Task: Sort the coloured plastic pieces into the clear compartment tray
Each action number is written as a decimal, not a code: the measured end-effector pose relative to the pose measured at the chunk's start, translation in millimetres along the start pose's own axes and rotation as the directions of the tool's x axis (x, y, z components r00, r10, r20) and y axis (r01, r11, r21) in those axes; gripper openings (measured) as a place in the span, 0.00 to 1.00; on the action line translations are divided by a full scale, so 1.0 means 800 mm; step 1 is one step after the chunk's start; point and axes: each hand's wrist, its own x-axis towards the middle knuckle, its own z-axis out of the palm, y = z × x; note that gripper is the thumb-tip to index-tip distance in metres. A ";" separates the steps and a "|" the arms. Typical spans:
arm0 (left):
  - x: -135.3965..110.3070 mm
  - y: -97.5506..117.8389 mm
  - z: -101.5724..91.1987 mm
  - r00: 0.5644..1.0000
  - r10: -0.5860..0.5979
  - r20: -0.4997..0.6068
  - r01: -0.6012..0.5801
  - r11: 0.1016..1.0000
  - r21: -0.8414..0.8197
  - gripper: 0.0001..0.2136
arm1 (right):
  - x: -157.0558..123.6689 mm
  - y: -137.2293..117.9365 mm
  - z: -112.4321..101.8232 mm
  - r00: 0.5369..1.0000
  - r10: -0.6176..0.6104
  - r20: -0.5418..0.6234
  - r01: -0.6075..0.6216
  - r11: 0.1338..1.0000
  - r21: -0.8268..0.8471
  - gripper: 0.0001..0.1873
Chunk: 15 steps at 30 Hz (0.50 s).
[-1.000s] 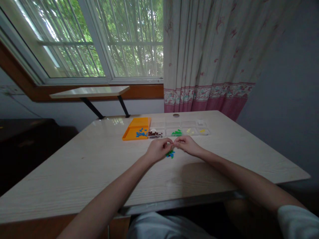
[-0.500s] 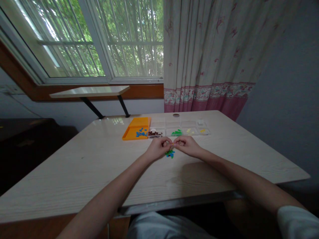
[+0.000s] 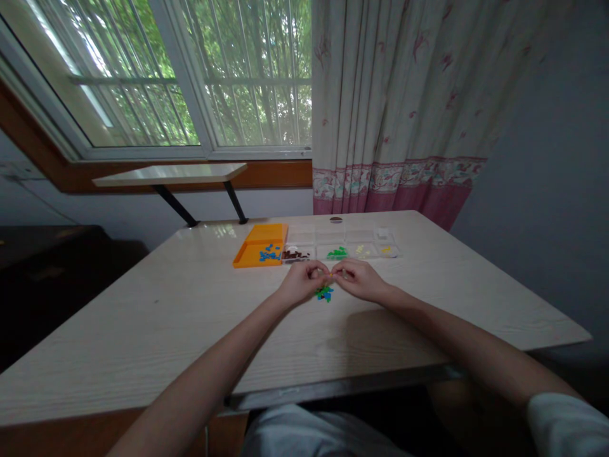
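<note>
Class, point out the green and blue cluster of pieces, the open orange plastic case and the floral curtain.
Green and blue cluster of pieces (image 3: 325, 294): head view, visible middle.
Open orange plastic case (image 3: 250, 256): head view, bare left floor.
Floral curtain (image 3: 404, 95): head view, pale upper cloth.

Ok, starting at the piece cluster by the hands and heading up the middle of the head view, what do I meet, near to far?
Blue-and-green cluster → loose green pieces → dark round disc → floral curtain.
</note>
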 end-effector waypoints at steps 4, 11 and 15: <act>0.002 0.002 -0.005 1.000 0.009 -0.020 -0.008 1.000 0.015 0.09 | 0.001 -0.002 -0.005 0.998 -0.029 -0.057 0.028 0.999 -0.018 0.08; 0.002 -0.008 -0.024 0.992 0.061 0.113 -0.091 0.957 0.277 0.09 | 0.006 -0.001 -0.023 0.977 -0.005 -0.212 -0.011 0.997 -0.074 0.10; 0.000 -0.012 -0.027 0.978 0.040 0.203 -0.125 0.897 0.423 0.11 | 0.006 0.004 -0.035 0.952 -0.050 -0.303 0.016 0.993 -0.114 0.08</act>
